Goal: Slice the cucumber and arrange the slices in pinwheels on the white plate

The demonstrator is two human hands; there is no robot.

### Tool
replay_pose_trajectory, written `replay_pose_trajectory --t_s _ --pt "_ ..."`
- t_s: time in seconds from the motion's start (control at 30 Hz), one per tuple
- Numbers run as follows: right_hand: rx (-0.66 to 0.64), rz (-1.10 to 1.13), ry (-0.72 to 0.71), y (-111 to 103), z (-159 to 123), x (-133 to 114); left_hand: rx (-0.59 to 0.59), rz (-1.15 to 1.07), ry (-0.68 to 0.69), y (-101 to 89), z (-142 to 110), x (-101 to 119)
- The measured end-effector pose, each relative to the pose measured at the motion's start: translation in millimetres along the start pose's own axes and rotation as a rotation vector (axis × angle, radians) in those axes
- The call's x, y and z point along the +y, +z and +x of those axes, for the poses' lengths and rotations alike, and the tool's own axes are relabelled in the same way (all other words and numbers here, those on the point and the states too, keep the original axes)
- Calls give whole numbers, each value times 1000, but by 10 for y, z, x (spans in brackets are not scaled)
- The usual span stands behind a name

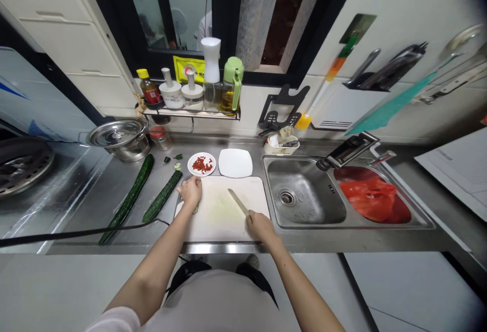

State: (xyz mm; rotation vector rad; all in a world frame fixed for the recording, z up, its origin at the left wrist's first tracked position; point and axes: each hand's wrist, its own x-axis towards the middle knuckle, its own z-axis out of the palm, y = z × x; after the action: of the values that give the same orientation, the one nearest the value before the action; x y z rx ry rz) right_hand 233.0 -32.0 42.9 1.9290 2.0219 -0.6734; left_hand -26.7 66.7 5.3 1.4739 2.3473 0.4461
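My right hand (262, 226) grips a kitchen knife (238, 201) by its handle, with the blade angled up and left over the white cutting board (216, 230). At the board's upper left edge, my left hand (190, 191) has its fingers curled downward; what they hold, if anything, is hidden. A small piece of cucumber (196, 209) shows beside my left wrist. Just left of that hand lies a cucumber (163, 196), and a longer cucumber (127, 199) rests farther left. Cucumber scraps (177, 166) sit on the counter beyond the shorter one.
Behind the board stand a plate of chopped red pieces (207, 172) and a white square plate (235, 162). A steel sink (308, 205) is on the right, a lidded pot (124, 139) at back left. A black cable (87, 233) crosses the cucumbers. Bottles and jars line a shelf (205, 114).
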Motion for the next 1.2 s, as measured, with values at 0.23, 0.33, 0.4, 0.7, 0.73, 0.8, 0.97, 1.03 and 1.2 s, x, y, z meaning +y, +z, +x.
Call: replay_pose_trajectory --t_s 0.23,0.33,0.4,0.7,0.73,0.8,0.97,1.03,1.2 --pt "6 7 2 -6 -14 -4 -36 10 -22 -19 33 3" --pt "5 8 9 -4 -17 -5 -30 10 -24 -47 35 11" --pt "10 8 8 3 -12 -2 -21 -3 -4 -64 -12 34" --pt "7 -7 7 13 6 -6 -322 -112 202 71 -679 177" --pt "9 -10 4 5 4 -10 -343 -102 211 88 -730 165" --pt "13 -17 -2 -15 -8 -19 -356 -75 221 108 -787 123" --pt "9 -32 -13 -76 -120 -73 -316 -15 229 114 -745 -7" --pt "-2 -27 -36 -82 -197 -109 -294 -1 247 119 -715 -39" --pt "-46 -47 -108 -35 -370 -221 -249 39 254 133 -704 -71"
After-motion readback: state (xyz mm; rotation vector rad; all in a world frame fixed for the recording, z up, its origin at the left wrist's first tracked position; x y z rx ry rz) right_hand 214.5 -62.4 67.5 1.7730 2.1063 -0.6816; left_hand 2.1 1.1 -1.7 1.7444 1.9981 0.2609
